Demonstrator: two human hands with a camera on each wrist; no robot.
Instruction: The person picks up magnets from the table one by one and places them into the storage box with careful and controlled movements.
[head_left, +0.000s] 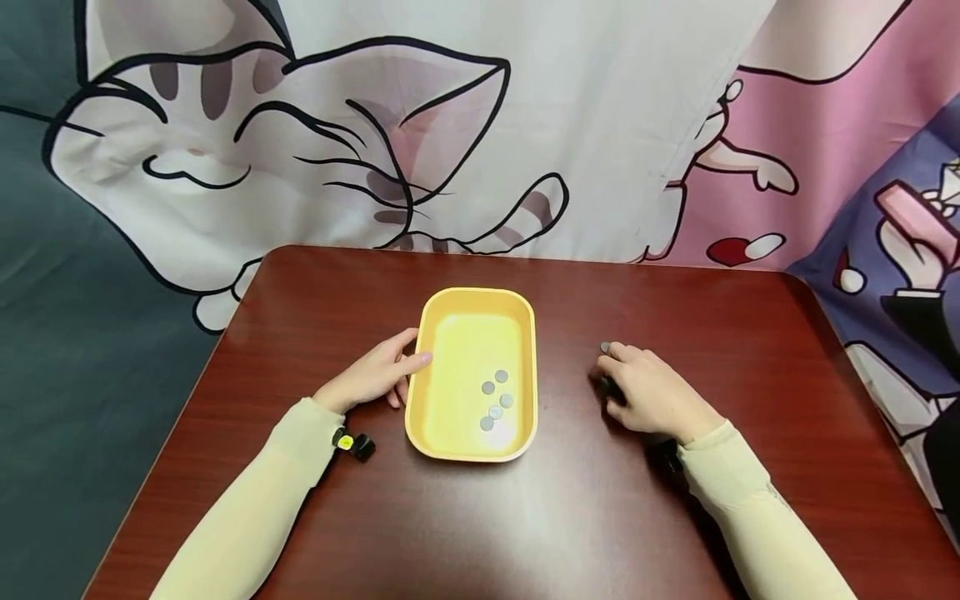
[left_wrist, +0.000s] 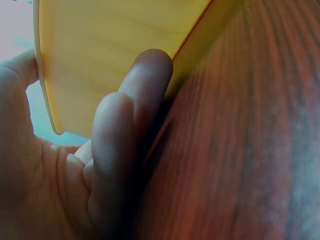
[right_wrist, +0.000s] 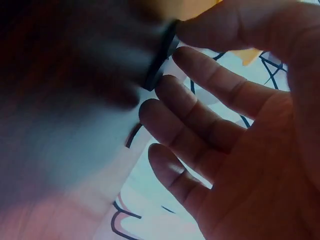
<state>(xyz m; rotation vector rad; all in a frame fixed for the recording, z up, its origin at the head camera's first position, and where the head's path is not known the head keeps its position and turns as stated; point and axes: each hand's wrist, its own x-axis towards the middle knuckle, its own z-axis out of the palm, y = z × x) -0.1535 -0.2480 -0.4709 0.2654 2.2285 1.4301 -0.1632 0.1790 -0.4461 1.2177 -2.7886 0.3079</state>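
Note:
A yellow rectangular tray (head_left: 471, 308) lies on the table. Several small silver coins (head_left: 501, 377) lie inside it, grouped toward its near right part. My left hand (head_left: 378, 371) holds the tray's left side, thumb over the rim and the other fingers along the outer wall (left_wrist: 75, 70). To the tray's right, my right hand (head_left: 652, 392) is low over the table. Its thumb and fingertips pinch a small dark object (right_wrist: 162, 57), whose kind is unclear in shadow. A silver coin (head_left: 604, 347) shows at the tips of the upper fingers; whether they hold it is unclear.
The brown wooden table (head_left: 337, 283) has rounded far corners. A printed cartoon cat curtain (head_left: 600, 125) hangs behind its far edge. Small black wrist devices (head_left: 362, 447) sit at both cuffs.

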